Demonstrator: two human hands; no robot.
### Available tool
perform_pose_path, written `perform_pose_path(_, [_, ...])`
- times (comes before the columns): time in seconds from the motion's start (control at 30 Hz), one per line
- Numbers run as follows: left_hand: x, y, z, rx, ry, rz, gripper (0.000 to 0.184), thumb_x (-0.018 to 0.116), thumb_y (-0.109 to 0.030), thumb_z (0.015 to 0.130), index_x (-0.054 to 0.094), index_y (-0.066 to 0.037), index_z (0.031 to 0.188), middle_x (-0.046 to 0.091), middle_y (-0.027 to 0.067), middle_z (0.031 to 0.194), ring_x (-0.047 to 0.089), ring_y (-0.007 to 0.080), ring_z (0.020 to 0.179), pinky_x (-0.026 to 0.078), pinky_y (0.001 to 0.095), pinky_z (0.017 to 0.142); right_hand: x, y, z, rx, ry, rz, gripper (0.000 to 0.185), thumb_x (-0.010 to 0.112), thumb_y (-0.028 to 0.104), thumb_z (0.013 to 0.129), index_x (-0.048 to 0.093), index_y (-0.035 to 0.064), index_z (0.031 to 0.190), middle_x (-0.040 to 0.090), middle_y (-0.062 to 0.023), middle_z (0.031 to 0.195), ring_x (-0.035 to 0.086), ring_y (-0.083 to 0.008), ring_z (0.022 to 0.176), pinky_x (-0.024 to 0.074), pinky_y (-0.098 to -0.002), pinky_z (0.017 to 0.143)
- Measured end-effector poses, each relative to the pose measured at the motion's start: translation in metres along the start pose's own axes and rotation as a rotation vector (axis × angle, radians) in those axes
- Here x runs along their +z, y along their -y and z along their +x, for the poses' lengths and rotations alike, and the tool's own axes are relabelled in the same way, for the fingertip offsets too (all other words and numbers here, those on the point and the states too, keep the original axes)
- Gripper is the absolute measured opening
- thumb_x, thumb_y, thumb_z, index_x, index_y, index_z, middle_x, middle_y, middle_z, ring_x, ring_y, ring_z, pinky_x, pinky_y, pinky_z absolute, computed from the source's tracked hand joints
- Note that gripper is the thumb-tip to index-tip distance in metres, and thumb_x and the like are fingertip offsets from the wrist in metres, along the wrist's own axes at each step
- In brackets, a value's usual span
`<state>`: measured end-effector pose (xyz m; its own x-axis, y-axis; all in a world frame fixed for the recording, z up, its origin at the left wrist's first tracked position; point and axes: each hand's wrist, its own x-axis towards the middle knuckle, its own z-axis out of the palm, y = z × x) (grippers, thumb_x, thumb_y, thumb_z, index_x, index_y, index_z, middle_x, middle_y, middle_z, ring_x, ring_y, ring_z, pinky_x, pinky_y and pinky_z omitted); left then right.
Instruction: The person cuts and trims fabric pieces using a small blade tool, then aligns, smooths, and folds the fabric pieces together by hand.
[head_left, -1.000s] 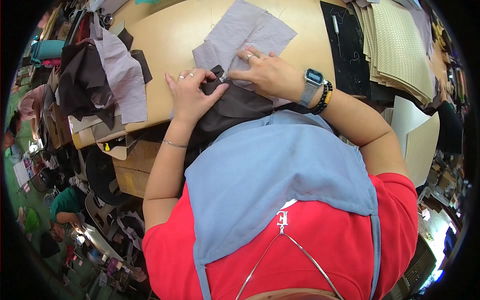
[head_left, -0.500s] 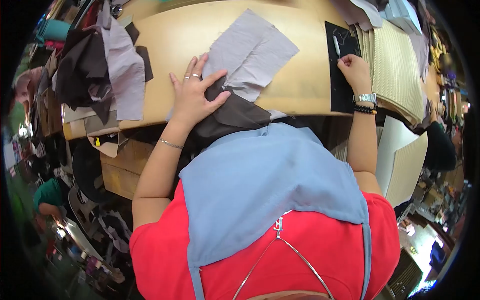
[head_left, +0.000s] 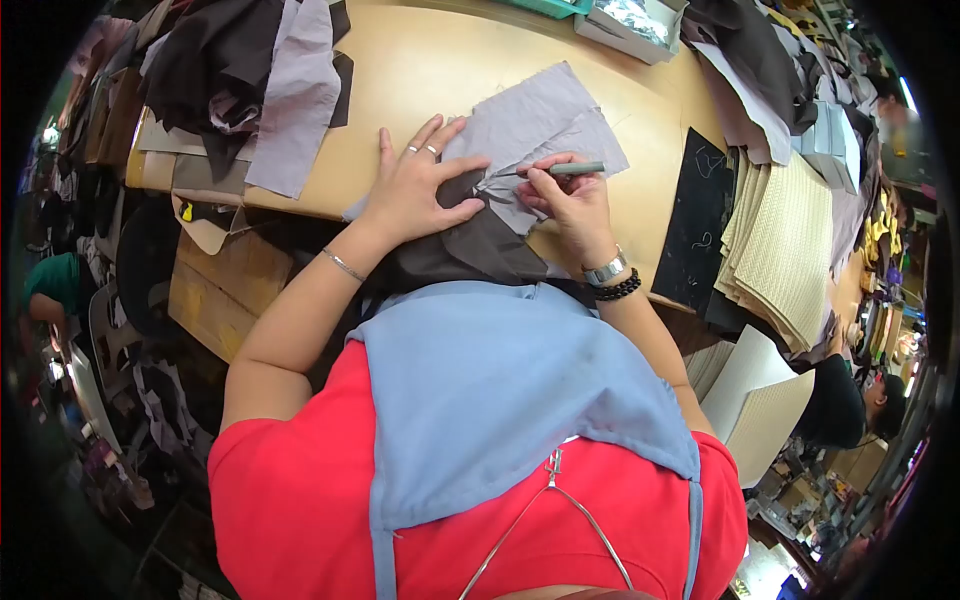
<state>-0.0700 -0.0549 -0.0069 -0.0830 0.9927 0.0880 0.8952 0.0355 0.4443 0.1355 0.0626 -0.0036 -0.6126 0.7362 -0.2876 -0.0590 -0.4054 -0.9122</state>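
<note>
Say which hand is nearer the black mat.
Right. The right hand is just left of the black mat; the left hand, on the dark cloth, is farther left.

One small mark with the form of a letter point(head_left: 554, 461) is seen in the lower centre of the frame, on the front of the red shirt point(head_left: 290, 500), where the thin necklace point(head_left: 510, 530) comes together. Which letter it is, I cannot tell.

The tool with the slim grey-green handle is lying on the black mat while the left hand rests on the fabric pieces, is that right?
Not quite: the tool isn't on the black mat. The head view shows it in the grip of the right hand, over the pale fabric. The left hand does rest on the fabric pieces.
</note>
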Motion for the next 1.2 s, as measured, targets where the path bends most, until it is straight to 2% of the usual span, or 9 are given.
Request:
perform_pose_path(0.17, [0.0, 0.002, 0.0, 0.006, -0.005, -0.014, 0.051, 0.075, -0.046, 0.074, 0.067, -0.033, 0.123, 0.039, 0.0052, 0.153, 0.027, 0.0331, 0.146, 0.007, 0.0779, 0.105, -0.001, -0.007, 0.004, 0.021, -0.008, -0.076, 0.017, 0.069, 0.011, 0.092, 0.058, 0.0031, 0.102, 0.069, -0.008, 0.094, 0.068, -0.0126, 0.082, 0.0564, -0.024, 0.068])
perform_pose_path(0.57, [0.0, 0.002, 0.001, 0.005, 0.005, -0.001, 0.051, 0.075, -0.046, 0.075, 0.066, -0.034, 0.124, 0.038, 0.0038, 0.154, 0.027, 0.0325, 0.146, 0.008, 0.0781, 0.105, 0.001, 0.001, 0.011, 0.136, 0.092, -0.099, 0.015, 0.068, 0.014, 0.092, 0.06, 0.0026, 0.1, 0.071, -0.0087, 0.092, 0.066, -0.0102, 0.075, 0.0534, -0.0222, 0.062])
perform_pose_path(0.77, [0.002, 0.002, 0.001, 0.009, 0.009, 0.01, 0.052, 0.074, -0.047, 0.076, 0.065, -0.035, 0.125, 0.036, 0.0031, 0.155, 0.026, 0.0318, 0.146, 0.008, 0.078, 0.105, -0.003, 0.017, 0.012, 0.243, 0.216, -0.062, 0.015, 0.069, 0.014, 0.091, 0.061, 0.005, 0.1, 0.07, -0.0071, 0.091, 0.064, -0.0089, 0.076, 0.0525, -0.0209, 0.065])
perform_pose_path(0.87, [0.002, 0.002, 0.001, 0.014, -0.02, 0.055, 0.051, 0.073, -0.051, 0.075, 0.065, -0.037, 0.123, 0.039, 0.0037, 0.153, 0.031, 0.0298, 0.144, 0.012, 0.0793, 0.104, -0.004, 0.017, 0.003, 0.266, 0.236, 0.045, 0.016, 0.067, 0.015, 0.092, 0.061, 0.0061, 0.104, 0.069, -0.0053, 0.089, 0.063, -0.0077, 0.075, 0.0517, -0.0203, 0.067])
perform_pose_path(0.97, [-0.001, 0.0, 0.0, 0.016, 0.004, 0.049, 0.052, 0.073, -0.048, 0.077, 0.063, -0.035, 0.127, 0.037, 0.0027, 0.154, 0.028, 0.0308, 0.145, 0.01, 0.0778, 0.105, -0.031, 0.025, -0.006, 0.2, 0.067, 0.204, 0.022, 0.066, 0.015, 0.093, 0.061, 0.0055, 0.112, 0.068, -0.0034, 0.087, 0.062, -0.0069, 0.073, 0.0504, -0.02, 0.066])
perform_pose_path(1.1, [0.002, 0.004, -0.001, 0.022, -0.01, 0.034, 0.056, 0.072, -0.05, 0.076, 0.061, -0.033, 0.129, 0.037, 0.0028, 0.154, 0.029, 0.0303, 0.145, 0.012, 0.0781, 0.105, -0.126, 0.045, -0.009, -0.132, -0.276, -0.494, 0.037, 0.065, 0.018, 0.094, 0.059, 0.0033, 0.127, 0.066, -0.0035, 0.086, 0.057, -0.0087, 0.069, 0.0496, -0.026, 0.065])
perform_pose_path(1.17, [0.002, 0.005, 0.0, 0.027, -0.028, 0.022, 0.06, 0.072, -0.052, 0.075, 0.06, -0.033, 0.13, 0.038, 0.0039, 0.153, 0.03, 0.0295, 0.145, 0.013, 0.0793, 0.105, -0.166, 0.054, -0.02, -0.143, -0.517, -1.102, 0.037, 0.065, 0.015, 0.091, 0.06, 0.0018, 0.126, 0.066, -0.0061, 0.086, 0.06, -0.0149, 0.071, 0.0511, -0.0312, 0.068])
perform_pose_path(1.2, [0.002, 0.005, 0.0, 0.028, -0.019, 0.029, 0.061, 0.073, -0.051, 0.074, 0.059, -0.033, 0.131, 0.037, 0.0041, 0.154, 0.029, 0.0295, 0.145, 0.013, 0.0792, 0.105, -0.179, 0.055, -0.025, -0.14, -0.551, -1.278, 0.036, 0.066, 0.014, 0.09, 0.061, 0.0012, 0.123, 0.066, -0.0076, 0.087, 0.062, -0.0174, 0.073, 0.0515, -0.0324, 0.07])
